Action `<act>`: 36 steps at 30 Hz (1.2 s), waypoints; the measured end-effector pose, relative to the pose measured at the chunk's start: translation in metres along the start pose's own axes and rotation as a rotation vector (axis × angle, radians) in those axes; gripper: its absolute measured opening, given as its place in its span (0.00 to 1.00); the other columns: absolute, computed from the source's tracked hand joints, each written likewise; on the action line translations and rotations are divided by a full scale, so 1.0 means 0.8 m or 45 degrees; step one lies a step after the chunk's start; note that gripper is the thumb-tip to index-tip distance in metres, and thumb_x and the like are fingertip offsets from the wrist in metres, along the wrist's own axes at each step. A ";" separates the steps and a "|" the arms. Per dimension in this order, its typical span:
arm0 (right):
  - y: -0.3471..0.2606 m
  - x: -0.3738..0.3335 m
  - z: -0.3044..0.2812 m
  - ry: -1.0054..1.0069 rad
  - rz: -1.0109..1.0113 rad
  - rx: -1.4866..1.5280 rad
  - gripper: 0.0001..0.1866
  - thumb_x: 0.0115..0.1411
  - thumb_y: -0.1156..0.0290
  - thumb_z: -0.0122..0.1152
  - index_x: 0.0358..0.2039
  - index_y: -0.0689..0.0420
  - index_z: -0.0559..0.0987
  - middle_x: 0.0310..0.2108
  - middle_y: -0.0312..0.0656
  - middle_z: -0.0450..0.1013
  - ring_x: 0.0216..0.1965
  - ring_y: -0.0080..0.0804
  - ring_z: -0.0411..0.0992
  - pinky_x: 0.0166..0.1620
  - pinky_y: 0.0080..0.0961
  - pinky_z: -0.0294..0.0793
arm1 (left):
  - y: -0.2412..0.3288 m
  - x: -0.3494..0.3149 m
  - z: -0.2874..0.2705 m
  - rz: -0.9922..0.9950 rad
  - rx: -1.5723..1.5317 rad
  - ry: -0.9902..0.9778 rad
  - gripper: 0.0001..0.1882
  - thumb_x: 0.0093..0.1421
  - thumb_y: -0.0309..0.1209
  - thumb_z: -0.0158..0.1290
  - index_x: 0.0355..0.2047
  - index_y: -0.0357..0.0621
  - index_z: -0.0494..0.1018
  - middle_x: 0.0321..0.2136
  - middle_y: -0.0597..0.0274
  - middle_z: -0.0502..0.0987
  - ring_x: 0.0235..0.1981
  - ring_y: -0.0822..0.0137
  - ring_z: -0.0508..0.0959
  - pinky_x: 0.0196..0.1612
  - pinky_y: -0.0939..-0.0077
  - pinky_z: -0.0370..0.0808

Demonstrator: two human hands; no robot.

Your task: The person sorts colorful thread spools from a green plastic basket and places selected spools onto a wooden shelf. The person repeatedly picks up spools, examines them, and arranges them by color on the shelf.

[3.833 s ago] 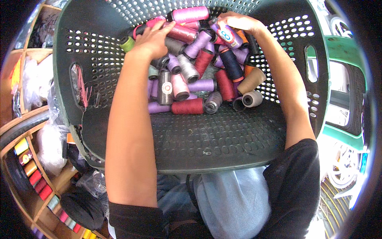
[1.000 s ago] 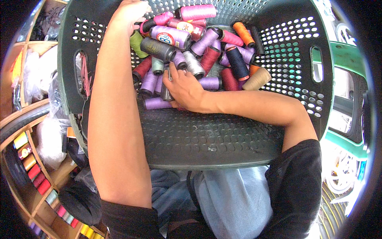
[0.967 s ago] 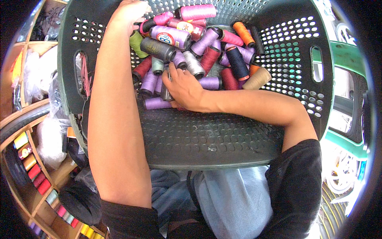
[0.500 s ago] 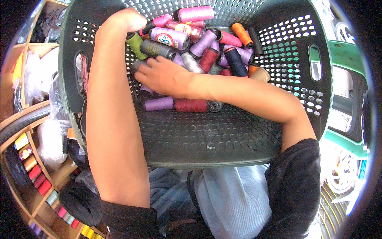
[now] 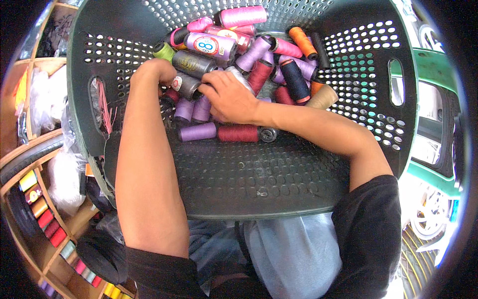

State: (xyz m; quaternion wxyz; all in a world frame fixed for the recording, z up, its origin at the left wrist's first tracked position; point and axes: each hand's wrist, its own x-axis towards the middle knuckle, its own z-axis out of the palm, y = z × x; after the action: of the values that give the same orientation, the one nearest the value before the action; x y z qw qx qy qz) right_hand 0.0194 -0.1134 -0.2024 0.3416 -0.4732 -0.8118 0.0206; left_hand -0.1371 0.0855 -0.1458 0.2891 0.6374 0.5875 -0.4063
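Both my hands reach down into a large dark perforated plastic basket holding several thread spools. My left hand is curled at the left end of a dark grey thread spool; some of its fingertips are hidden. Bent and apart, the fingers of my right hand rest at that spool's other end, partly over a silver spool. Just above lies another grey spool, beside a green one. Below are purple spools and a dark red spool.
Pink spools, an orange spool and a navy spool lie farther in. Pink strands hang at the left handle hole. A wooden shelf with spools stands left; a green frame stands right.
My left hand has come down from the basket's far left toward the grey spool. My right hand has shifted slightly right, uncovering purple spools. The basket has tilted or shifted slightly.
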 end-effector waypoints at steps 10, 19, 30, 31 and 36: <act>0.075 0.050 -0.028 0.630 0.457 -0.190 0.31 0.45 0.61 0.72 0.44 0.68 0.70 0.47 0.59 0.66 0.52 0.57 0.65 0.56 0.48 0.64 | 0.026 -0.042 -0.026 0.149 -0.231 0.173 0.29 0.64 0.46 0.47 0.62 0.46 0.68 0.53 0.49 0.77 0.33 0.51 0.83 0.36 0.44 0.81; 0.143 0.065 -0.050 0.010 1.405 0.146 0.36 0.56 0.37 0.56 0.45 0.61 0.84 0.40 0.58 0.82 0.49 0.55 0.80 0.57 0.46 0.74 | 0.028 -0.028 -0.027 0.112 -0.342 0.276 0.27 0.61 0.36 0.46 0.58 0.39 0.75 0.56 0.44 0.78 0.55 0.52 0.80 0.58 0.54 0.74; 0.165 0.087 -0.052 -0.486 1.470 0.139 0.47 0.57 0.29 0.52 0.50 0.65 0.83 0.53 0.62 0.77 0.58 0.54 0.75 0.63 0.46 0.71 | 0.028 -0.006 -0.038 0.192 -0.060 0.317 0.33 0.67 0.52 0.46 0.60 0.36 0.72 0.56 0.43 0.77 0.47 0.47 0.82 0.42 0.49 0.81; 0.170 0.085 -0.051 -0.500 1.462 0.165 0.46 0.58 0.29 0.52 0.51 0.64 0.83 0.53 0.62 0.77 0.59 0.54 0.75 0.63 0.46 0.71 | 0.028 -0.007 -0.040 0.207 -0.038 0.296 0.36 0.69 0.55 0.46 0.62 0.36 0.70 0.56 0.44 0.77 0.44 0.46 0.83 0.37 0.47 0.84; 0.166 0.092 -0.063 -0.601 1.421 0.276 0.42 0.61 0.31 0.50 0.51 0.60 0.83 0.54 0.58 0.77 0.59 0.53 0.75 0.63 0.46 0.71 | 0.029 -0.016 -0.031 0.157 -0.092 0.260 0.32 0.67 0.51 0.46 0.60 0.37 0.71 0.55 0.45 0.77 0.40 0.45 0.83 0.38 0.47 0.83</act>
State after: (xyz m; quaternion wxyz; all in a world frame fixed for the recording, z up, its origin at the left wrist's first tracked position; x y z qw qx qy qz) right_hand 0.1248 0.0024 -0.1720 0.1365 -0.7720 -0.4885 0.3831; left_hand -0.1094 0.0965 -0.1247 0.2748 0.6995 0.5878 -0.2994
